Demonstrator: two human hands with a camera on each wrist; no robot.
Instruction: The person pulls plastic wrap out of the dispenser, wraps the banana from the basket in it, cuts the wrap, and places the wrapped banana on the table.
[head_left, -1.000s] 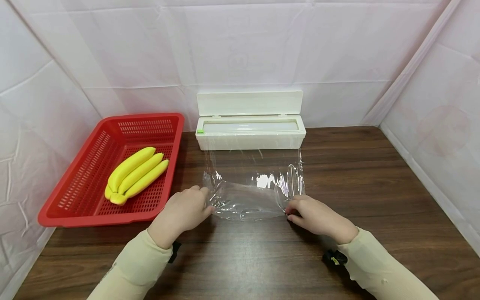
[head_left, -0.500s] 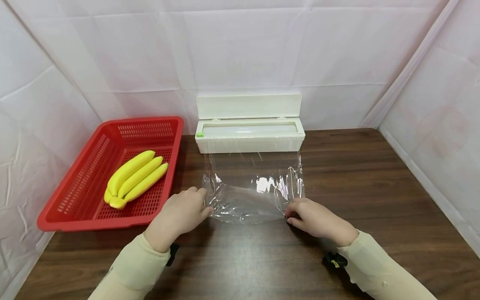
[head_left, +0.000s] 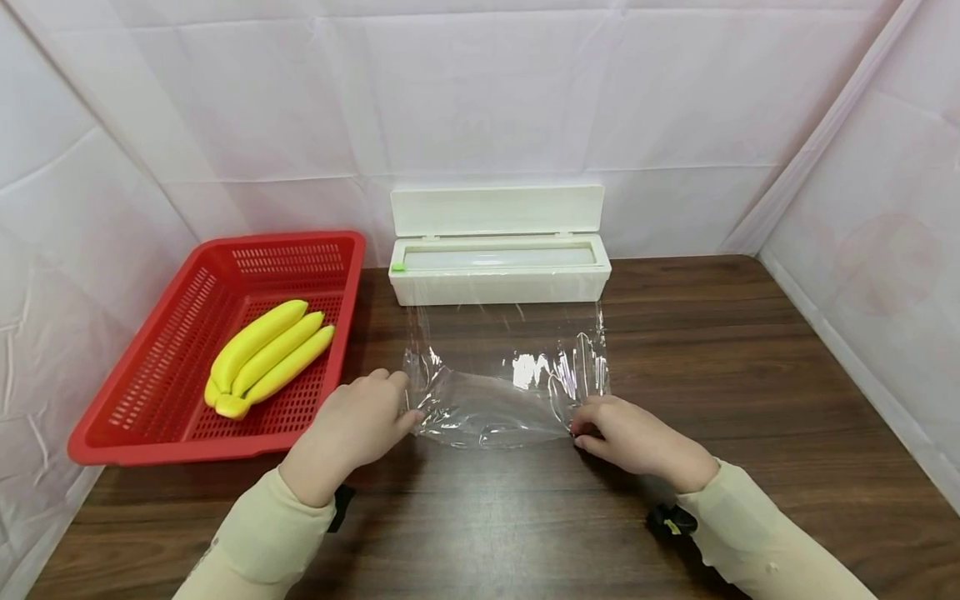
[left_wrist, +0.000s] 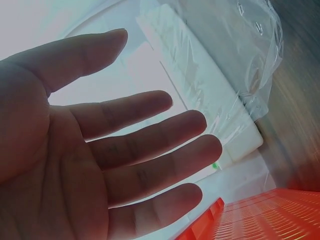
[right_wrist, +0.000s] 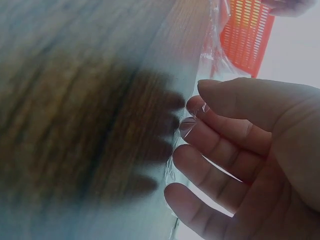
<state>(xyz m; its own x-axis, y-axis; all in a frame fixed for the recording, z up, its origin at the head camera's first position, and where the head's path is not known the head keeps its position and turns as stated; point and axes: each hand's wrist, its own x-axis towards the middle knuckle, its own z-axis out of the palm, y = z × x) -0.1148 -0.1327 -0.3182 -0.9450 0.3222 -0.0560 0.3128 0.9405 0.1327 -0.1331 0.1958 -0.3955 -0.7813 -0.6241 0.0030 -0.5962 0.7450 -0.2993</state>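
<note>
A sheet of clear plastic wrap [head_left: 495,408] runs from the white wrap dispenser [head_left: 498,287] onto the dark wooden table, its near edge crinkled and shiny. At its left corner is my left hand [head_left: 360,425]. In the left wrist view this hand [left_wrist: 110,150] has its fingers spread and nothing in them. My right hand [head_left: 637,437] holds the right near corner between thumb and curled fingers. In the right wrist view, film clings at the fingertips of that hand [right_wrist: 240,145], low over the table. The dispenser's lid [head_left: 498,211] stands raised, with a green slider [head_left: 398,267] at its left end.
A red plastic basket [head_left: 347,350] stands to the left, with a bunch of yellow bananas [head_left: 270,354] in it. White sheeting [head_left: 480,100] closes off the back and both sides. The wooden table [head_left: 750,358] reaches past my right hand.
My left hand has shifted slightly left, away from the wrap's corner. The right hand and the wrap stay nearly where they were.
</note>
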